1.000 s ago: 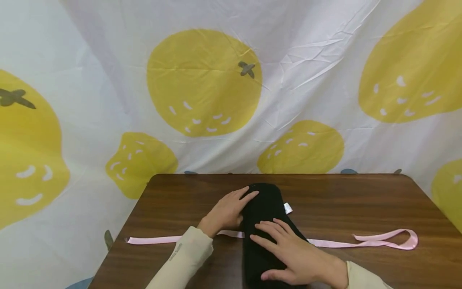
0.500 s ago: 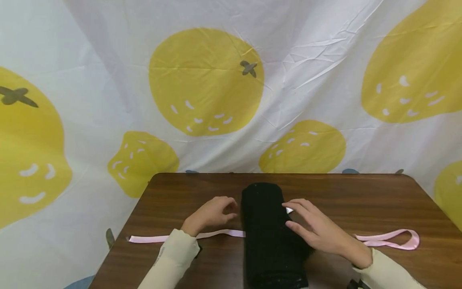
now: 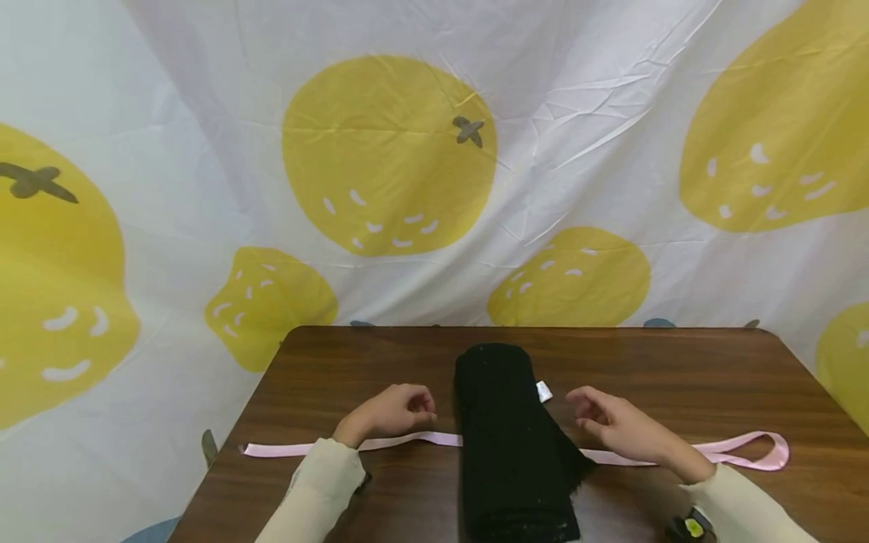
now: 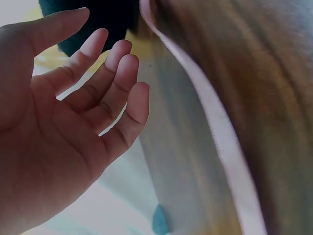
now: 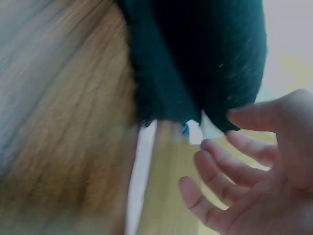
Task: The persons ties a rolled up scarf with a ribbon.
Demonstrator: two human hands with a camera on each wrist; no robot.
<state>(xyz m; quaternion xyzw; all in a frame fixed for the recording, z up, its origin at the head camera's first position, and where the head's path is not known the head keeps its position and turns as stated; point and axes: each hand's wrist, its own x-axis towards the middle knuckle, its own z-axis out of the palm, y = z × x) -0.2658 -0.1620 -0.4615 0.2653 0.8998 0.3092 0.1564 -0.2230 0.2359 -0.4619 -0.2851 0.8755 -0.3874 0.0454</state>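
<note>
A black rolled cloth (image 3: 509,445) with a frayed edge lies lengthwise on the table, a loose corner spread to its right. White tag (image 3: 543,391) sticks out from its right side. Beneath the roll runs a pink ribbon (image 3: 278,450), emerging on both sides and looping at the far right. My left hand (image 3: 390,411) hovers over the ribbon left of the roll, fingers loosely curled and holding nothing. On the other side, my right hand (image 3: 621,430) is apart from the cloth, above the ribbon, also with nothing in its relaxed fingers (image 5: 210,171).
The brown wooden table (image 3: 380,358) has rounded far corners. Behind it hangs a white curtain (image 3: 407,30) printed with yellow lemons. A dark device with a yellow mark (image 3: 694,526) is at my right wrist.
Both hands were resting on the black cloth; they have lifted off and moved apart, left hand leftward, right hand rightward. The cloth's loose corner and the ribbon beside it are now uncovered.
</note>
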